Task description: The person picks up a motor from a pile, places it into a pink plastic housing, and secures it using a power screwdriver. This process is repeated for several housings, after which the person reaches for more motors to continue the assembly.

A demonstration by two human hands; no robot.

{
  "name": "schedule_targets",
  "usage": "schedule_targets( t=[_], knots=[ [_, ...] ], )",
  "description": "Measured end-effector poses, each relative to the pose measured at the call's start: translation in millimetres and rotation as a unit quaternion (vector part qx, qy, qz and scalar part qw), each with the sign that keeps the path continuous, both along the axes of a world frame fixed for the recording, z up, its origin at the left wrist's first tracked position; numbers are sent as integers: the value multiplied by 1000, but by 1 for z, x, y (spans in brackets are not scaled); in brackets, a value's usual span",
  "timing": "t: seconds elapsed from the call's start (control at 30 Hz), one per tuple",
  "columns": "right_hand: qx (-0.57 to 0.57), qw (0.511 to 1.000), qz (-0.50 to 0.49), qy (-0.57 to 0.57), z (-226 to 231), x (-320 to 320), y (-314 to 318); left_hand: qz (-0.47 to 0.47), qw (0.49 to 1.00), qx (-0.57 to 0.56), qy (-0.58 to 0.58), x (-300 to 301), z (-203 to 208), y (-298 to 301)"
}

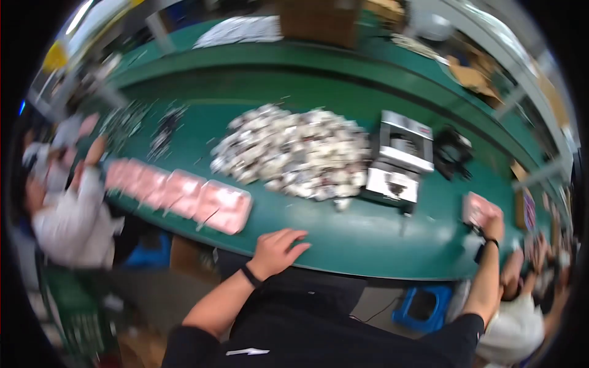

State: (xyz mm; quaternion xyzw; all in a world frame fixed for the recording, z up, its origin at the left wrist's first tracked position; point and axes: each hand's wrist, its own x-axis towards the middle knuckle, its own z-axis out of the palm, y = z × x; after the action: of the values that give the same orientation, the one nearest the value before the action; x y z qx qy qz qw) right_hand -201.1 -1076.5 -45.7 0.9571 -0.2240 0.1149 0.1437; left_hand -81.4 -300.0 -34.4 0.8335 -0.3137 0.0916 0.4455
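My left hand (279,250) rests at the near edge of the green worktable (343,236), fingers stretched out with the thumb apart, holding nothing. Far to the right, my right hand (493,224) grips a pink tray-like pack (478,208) at the table's right part; motion blur hides its details. To the left of my left hand lies a pink plastic tray (223,207), the nearest in a row of several like it, with a thin dark strip across it. Beyond my hands sits a big heap of small whitish pieces (300,147), too blurred to name.
A silver-and-black boxy device (402,147) stands right of the heap, with a black object (454,150) beside it. Thin dark pieces (165,132) lie at the far left. Co-workers sit at both sides. A blue stool (422,308) is under the table's front edge.
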Motion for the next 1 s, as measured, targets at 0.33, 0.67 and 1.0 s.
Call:
schedule_targets(
  t=[0.33, 0.67, 1.0],
  knots=[
    [83, 917, 215, -326, 62, 74, 244, 460, 853, 177, -172, 42, 50, 189],
    [593, 757, 238, -136, 20, 68, 609, 400, 875, 270, 31, 78, 24, 276],
    [531, 817, 204, -90, 39, 65, 629, 262, 947, 185, 28, 39, 32, 189]
  ],
)
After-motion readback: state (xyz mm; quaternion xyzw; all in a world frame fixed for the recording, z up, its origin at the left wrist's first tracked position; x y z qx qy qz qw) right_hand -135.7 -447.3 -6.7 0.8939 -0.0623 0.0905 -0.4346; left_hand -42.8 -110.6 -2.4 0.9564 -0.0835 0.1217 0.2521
